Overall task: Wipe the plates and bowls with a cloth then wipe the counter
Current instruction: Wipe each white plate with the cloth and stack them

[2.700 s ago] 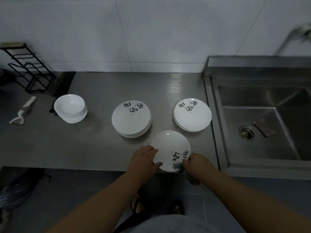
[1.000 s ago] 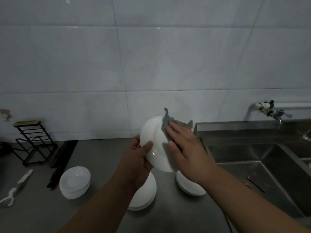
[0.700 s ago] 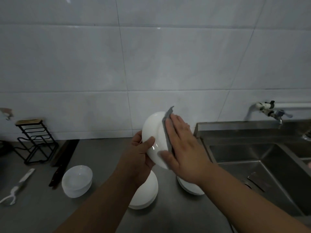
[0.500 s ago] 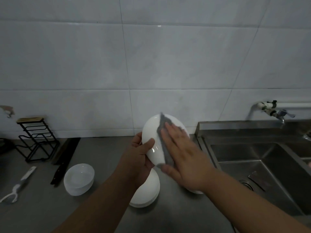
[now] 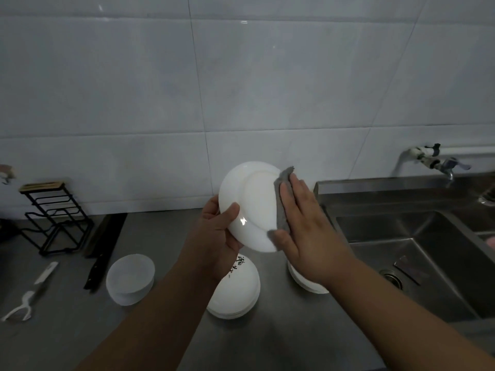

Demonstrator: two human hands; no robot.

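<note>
A white plate [image 5: 251, 207] is held up in the air above the counter [image 5: 281, 333], tilted almost on edge with its plain, glossy underside and round foot ring towards the camera; a small glint of light sits near its lower left rim. The left hand [image 5: 214, 236] grips that lower left rim, thumb curled over the underside and the fingers behind. The right hand [image 5: 308, 231] lies flat with straight fingers, pressing a grey cloth [image 5: 282, 207] against the right part of the underside; a corner of the cloth sticks up past the fingertips. There is one plate in hand and one cloth. Below, on the counter, stand two stacks of white plates: the middle stack [image 5: 235, 290], whose top plate bears black brush-like marks, and the right stack [image 5: 308, 285], largely hidden behind the right wrist. To the left is one stack of white bowls [image 5: 131, 279]. How many pieces each stack holds cannot be told. The counter is dull grey steel and runs into one steel sink [image 5: 417, 245] on the right, with a drain [image 5: 391, 277] in its floor and one tap [image 5: 439, 163] coming out of the wall above it. At the far left stands one black wire rack [image 5: 53, 218], a long dark object [image 5: 104, 250] lies beside it, and a white peeler [image 5: 29, 295] lies nearer the front edge. The wall behind is clad in large pale tiles [image 5: 267, 76], and the light is dim.
</note>
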